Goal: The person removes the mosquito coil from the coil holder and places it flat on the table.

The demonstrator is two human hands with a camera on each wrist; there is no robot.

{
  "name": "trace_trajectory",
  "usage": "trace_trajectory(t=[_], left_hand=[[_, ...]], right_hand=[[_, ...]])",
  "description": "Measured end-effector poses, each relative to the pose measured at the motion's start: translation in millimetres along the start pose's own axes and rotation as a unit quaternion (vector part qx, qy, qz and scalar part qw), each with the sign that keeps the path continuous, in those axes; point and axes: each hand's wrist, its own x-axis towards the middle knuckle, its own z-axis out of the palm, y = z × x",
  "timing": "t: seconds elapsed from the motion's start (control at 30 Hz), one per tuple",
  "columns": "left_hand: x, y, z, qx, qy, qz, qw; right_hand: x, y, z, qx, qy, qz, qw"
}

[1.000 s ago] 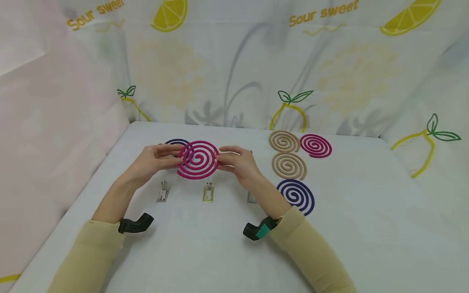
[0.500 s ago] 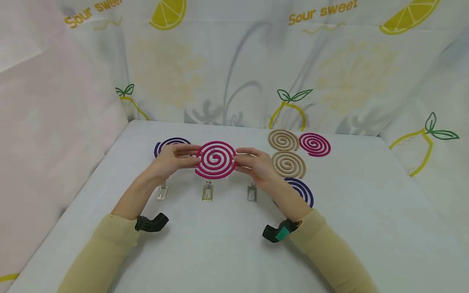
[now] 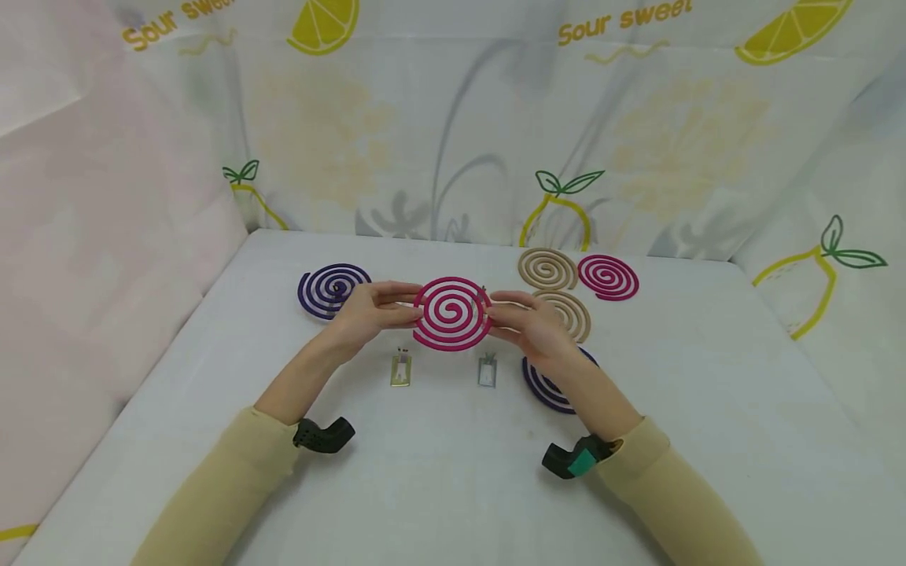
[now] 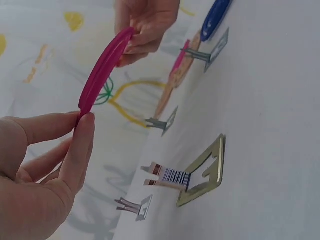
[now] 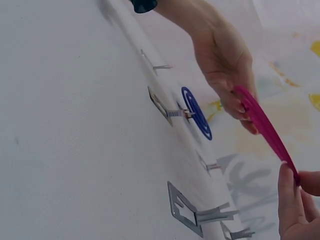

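Pink coil [image 3: 451, 313] is up off the bench [image 3: 453, 487] — L hand [image 3: 370, 316] pinches its L edge betw. thumb & fingers, R hand [image 3: 539, 328] its R edge; fingers on both closed to approx. coil's thickness. Nearer the person: gold stand [image 4: 185, 181] & silver stand [image 5: 200, 217], apart. Dark blue coil [image 3: 338, 288] to the L. On R side — 2 tan coils [image 3: 548, 270], another pink coil [image 3: 607, 277], 2nd blue coil [image 3: 543, 389] partly hidden by R arm.

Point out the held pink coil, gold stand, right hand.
Pink coil [image 4: 101, 69], left wrist view: visible middle.
Gold stand [image 4: 176, 177], left wrist view: barcoded part.
Right hand [image 3: 541, 330], head view: middle, behind the fingers.
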Motion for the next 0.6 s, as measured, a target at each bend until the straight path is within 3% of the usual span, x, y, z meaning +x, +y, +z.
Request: trace_trajectory(t=[0.6], left_hand=[[15.4, 4.9, 46.3, -0.017, -0.015, -0.008, 0.9997]], right_hand=[[-20.9, -6, -48, -0.009, 0.009, -0.023, 0.9997]])
